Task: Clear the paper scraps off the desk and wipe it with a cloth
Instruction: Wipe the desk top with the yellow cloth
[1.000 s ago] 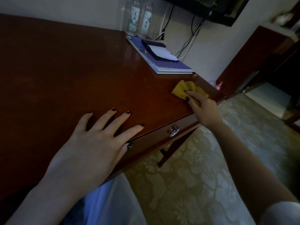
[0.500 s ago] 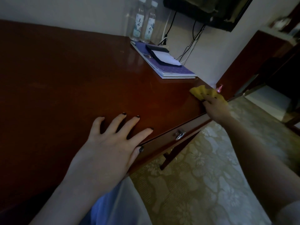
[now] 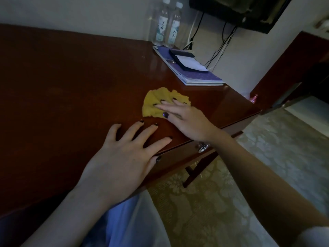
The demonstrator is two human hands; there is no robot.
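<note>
It looks like a hotel room. A glossy red-brown wooden desk (image 3: 71, 86) carries two clear plastic water bottles (image 3: 161, 29) and a black notepad holder (image 3: 187, 62) on a purple folder (image 3: 201, 75) at the far right. A black wall-mounted television (image 3: 236, 9) hangs above, and patterned beige carpet (image 3: 204, 211) covers the floor.

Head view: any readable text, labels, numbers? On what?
Left water bottle, label: dark vertical characters, too blurred to read.
Right water bottle, label: dark vertical characters, too blurred to read.
Purple booklet: no text legible.
Notepad: sheet looks blank.
Nothing else carries writing.
</note>
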